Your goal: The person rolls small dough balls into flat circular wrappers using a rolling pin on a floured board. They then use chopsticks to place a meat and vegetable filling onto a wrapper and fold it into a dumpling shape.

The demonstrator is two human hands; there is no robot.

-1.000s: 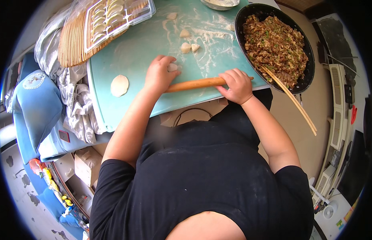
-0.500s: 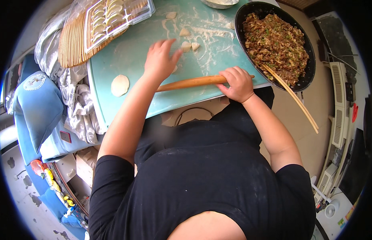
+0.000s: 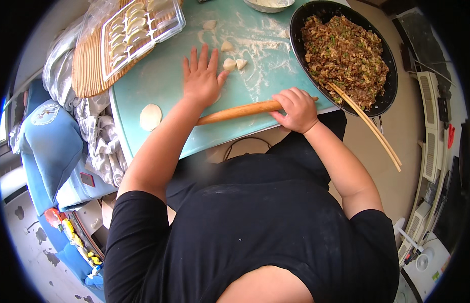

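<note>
My left hand (image 3: 200, 81) lies palm down over the green board (image 3: 139, 83), fingers spread. A pale edge of dough shows beside the heel of that palm; the rest is hidden beneath. My right hand (image 3: 298, 108) is wrapped round the right end of a wooden rolling pin (image 3: 237, 112), which rests near the board's front edge. The pin's left end passes behind my left forearm. A flat round dough wrapper (image 3: 151, 117) lies to the left of that forearm. Beyond my left fingertips sit several small dough pieces (image 3: 229, 64) among streaks of flour (image 3: 260, 45).
At the right, a black pan (image 3: 298, 48) of chopped filling (image 3: 346, 58) has long chopsticks (image 3: 371, 126) leaning over its rim. Far left, a clear plastic tray (image 3: 106, 55) of dumplings stands on a round slatted mat (image 3: 86, 70). A shallow bowl (image 3: 269, 6) is at the back.
My left hand has turned from a raised, tilted pose to palm down with its fingers spread. The right hand keeps its hold on the rolling pin. The whole view has shifted slightly.
</note>
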